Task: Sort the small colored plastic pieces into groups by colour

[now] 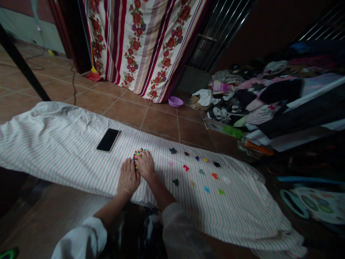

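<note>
A round arrangement of small multicoloured beads (pixel 138 151) lies on a striped cloth (pixel 81 154), partly covered by my hands. My left hand (pixel 129 178) rests at its near left edge, fingers stretched forward and lying low against it. My right hand (pixel 146 164) reaches over the beads from the right with fingers bent down; the fingertips and anything between them are too small to make out. To the right, small groups of pieces sorted by colour lie in rows, among them a dark grey group (pixel 173 150), a red group (pixel 185 168), an orange group (pixel 215 176) and a dark green group (pixel 176 182).
A phone (pixel 108 140) lies on the cloth left of my hands. Beyond the cloth are a tiled floor (pixel 126 109), a purple basin (pixel 175 102), a floral striped curtain (pixel 140 46) and a red broom (pixel 93 75). Heaped clothes (pixel 258 93) stand at the right.
</note>
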Motion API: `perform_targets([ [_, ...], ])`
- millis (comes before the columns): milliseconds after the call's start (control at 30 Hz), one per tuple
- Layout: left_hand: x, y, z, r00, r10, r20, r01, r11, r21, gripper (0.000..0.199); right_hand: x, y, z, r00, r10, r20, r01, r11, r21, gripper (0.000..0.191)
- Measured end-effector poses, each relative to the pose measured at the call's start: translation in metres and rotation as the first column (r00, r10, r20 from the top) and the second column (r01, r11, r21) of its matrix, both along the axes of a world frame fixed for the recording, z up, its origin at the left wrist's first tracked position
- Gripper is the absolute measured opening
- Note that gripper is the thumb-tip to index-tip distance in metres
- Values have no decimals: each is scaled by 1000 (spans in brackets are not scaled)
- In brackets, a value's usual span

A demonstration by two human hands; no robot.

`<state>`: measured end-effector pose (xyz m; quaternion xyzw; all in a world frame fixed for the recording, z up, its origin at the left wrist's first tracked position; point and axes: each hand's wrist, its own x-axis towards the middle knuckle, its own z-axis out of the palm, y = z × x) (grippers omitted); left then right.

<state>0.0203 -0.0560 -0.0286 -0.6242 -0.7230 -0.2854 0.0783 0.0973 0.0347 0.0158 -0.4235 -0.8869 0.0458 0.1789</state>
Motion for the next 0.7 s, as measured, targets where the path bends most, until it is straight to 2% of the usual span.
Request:
perform_targets([
  [100,0,0,-2,1000,7,-6,-7,1000,8,49,-1,0,2,1000,-15,17,15,1000,-11,10],
  [500,-1,1,-8,1000,-4,-21,6,995,98,47,5,-2,1,990,68,126,-69,998,6,17],
  [700,-1,2,-7,1000,5,-30,-2,997,78,48,3,-3,14,983,59,173,-53,998,-41,17],
])
